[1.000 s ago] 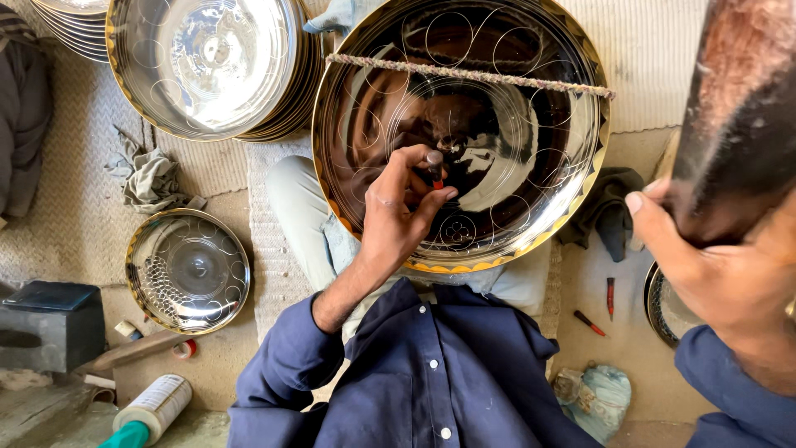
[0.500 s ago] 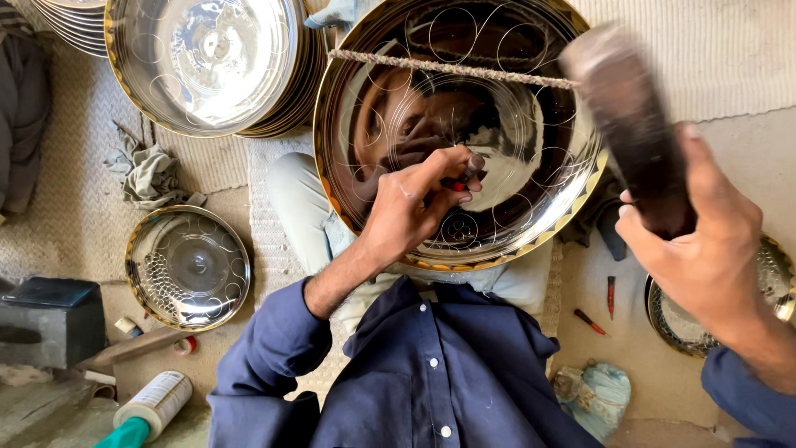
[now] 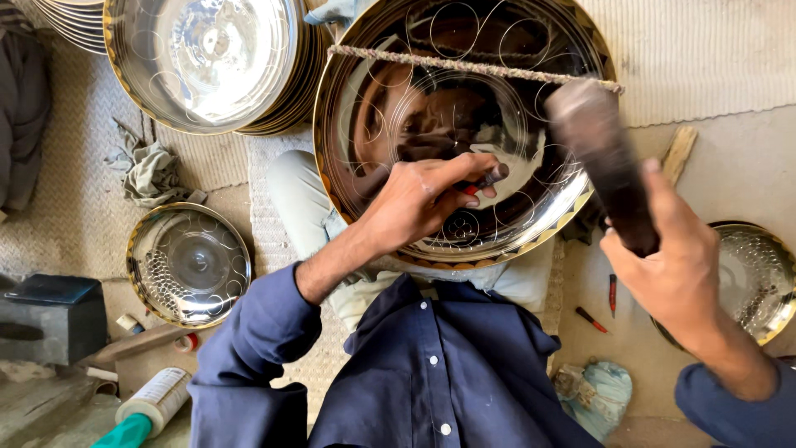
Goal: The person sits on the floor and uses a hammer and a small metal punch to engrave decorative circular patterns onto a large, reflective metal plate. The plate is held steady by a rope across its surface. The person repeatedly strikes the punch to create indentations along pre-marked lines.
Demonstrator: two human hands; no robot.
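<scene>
A large shiny metal tray (image 3: 373, 99) with a gold rim and engraved curls rests tilted on my lap. A twisted cord (image 3: 464, 65) runs across its upper part. My left hand (image 3: 419, 199) pinches a small red-tipped punch (image 3: 481, 181) against the tray's inner face. My right hand (image 3: 672, 265) grips a dark wooden mallet (image 3: 597, 153), its head raised just right of the punch, over the tray's right rim.
A stack of similar trays (image 3: 207, 58) lies at upper left, a small patterned tray (image 3: 186, 265) at left, another (image 3: 763, 282) at right edge. A grey rag (image 3: 153, 170), dark metal block (image 3: 50, 319), tube (image 3: 149, 406), red-handled tools (image 3: 612, 294) and cloth bundle (image 3: 597, 390) lie around.
My right hand has swung the mallet down and leftward toward the punch. My left hand stays on the tray, shifted slightly right with the punch.
</scene>
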